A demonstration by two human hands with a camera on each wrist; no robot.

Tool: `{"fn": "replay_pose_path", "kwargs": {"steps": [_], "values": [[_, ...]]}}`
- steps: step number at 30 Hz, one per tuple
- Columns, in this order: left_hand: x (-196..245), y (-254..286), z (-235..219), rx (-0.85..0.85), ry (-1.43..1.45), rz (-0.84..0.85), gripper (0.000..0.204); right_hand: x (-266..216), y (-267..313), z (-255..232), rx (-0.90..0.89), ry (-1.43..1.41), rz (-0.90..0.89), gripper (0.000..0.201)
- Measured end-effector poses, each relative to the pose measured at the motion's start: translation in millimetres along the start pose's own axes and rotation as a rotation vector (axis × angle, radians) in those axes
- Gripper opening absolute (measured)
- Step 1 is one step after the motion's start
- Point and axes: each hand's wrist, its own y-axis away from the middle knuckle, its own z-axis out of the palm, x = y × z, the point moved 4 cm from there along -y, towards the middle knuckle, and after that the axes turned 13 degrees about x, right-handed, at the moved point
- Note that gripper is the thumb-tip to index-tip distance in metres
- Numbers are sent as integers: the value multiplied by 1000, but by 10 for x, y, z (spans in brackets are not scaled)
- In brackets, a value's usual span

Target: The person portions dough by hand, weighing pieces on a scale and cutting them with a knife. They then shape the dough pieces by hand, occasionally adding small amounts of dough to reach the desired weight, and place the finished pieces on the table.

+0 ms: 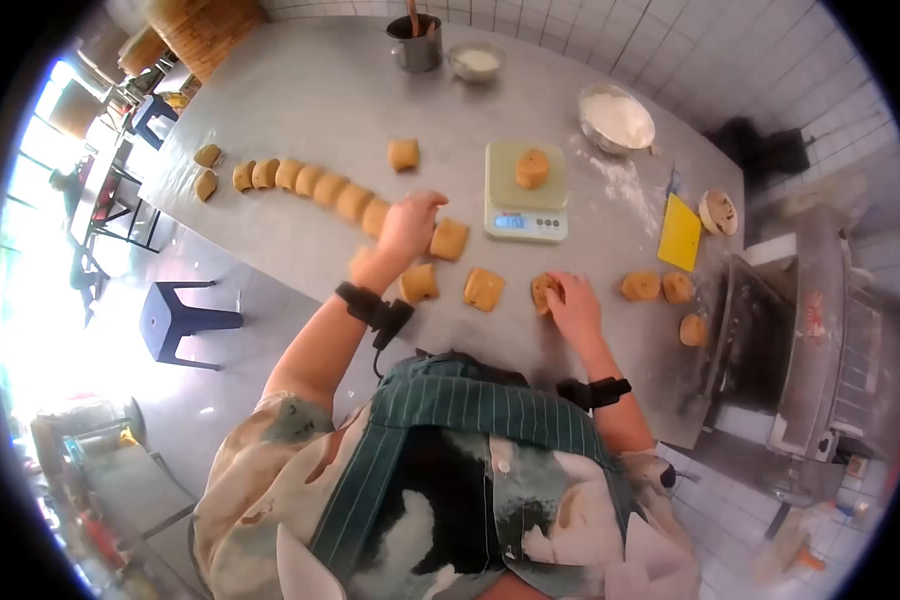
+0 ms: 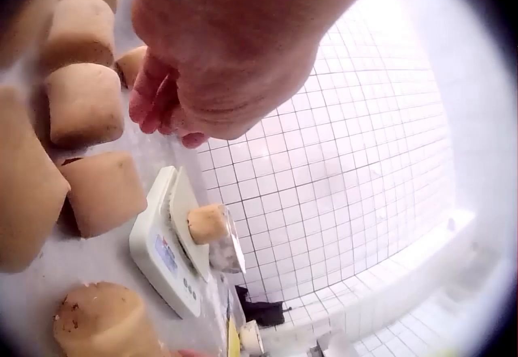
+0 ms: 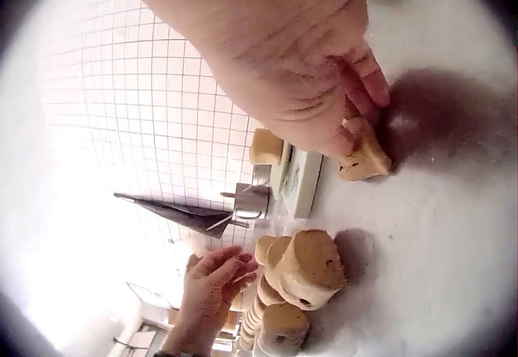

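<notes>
Near the front of the metal table my right hand (image 1: pixel 575 312) pinches a small piece of dough (image 3: pixel 368 161), brown and flecked, between thumb and fingers. My left hand (image 1: pixel 408 232) hovers over the row of dough pieces (image 1: pixel 332 188), its fingers loosely bent and nothing seen between them. Just right of it lies a square dough piece (image 1: pixel 450 240). Two more, a left dough piece (image 1: pixel 419 284) and a right dough piece (image 1: pixel 484 289), lie nearer the body. On the digital scale (image 1: pixel 526 226) sits one dough piece (image 1: pixel 532 168); the display is lit.
A single dough piece (image 1: pixel 403 155) lies left of the scale. Toward the right are several dough pieces (image 1: pixel 640 286), a yellow scraper (image 1: pixel 679 234) and a small bowl (image 1: pixel 718 212). At the back stand a flour bowl (image 1: pixel 616 120), a glass bowl (image 1: pixel 476 64) and a metal pot (image 1: pixel 417 52).
</notes>
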Motion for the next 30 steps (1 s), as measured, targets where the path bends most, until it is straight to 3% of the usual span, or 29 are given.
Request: {"fn": "replay_pose_path", "kwargs": {"steps": [7,9,13,15,18,21,22,23,24,25,26,27,28,30], "values": [[-7,-31,87,-3,-23,-12,16,-91,-549,-148,32,-104,5,29],[-41,-74,111,4,-20,-6,16,-171,-786,-147,145,-77,-95,34],[-1,-141,123,-12,-85,-21,18,-416,-1174,-113,143,-113,-121,38],[-9,-194,166,-39,-124,-51,20,-492,-1322,-55,213,-107,-302,40],[-176,-212,254,-27,-223,45,22,-514,-1401,-74,183,-178,-249,40],[-222,-251,294,34,-146,129,19,-338,-1282,-439,224,-244,-63,40],[-154,-305,314,-63,-241,171,21,-207,-1209,-611,268,-209,-15,40],[-14,-322,329,70,-137,313,21,-61,-1074,-848,415,-218,-14,40],[2,-380,437,7,-99,342,25,117,-887,-1110,568,-212,-15,39],[-23,-481,587,-70,-36,108,36,346,-693,-1322,618,-154,44,39],[103,-532,690,-142,-13,80,51,589,-487,-1523,723,22,124,40],[255,-523,871,-184,17,111,51,788,-267,-1703,812,189,194,40],[299,-610,991,-164,-66,136,56,934,-135,-1794,835,210,220,40],[595,-663,1149,-142,-151,150,63,1253,253,-2149,891,511,279,41]]}}
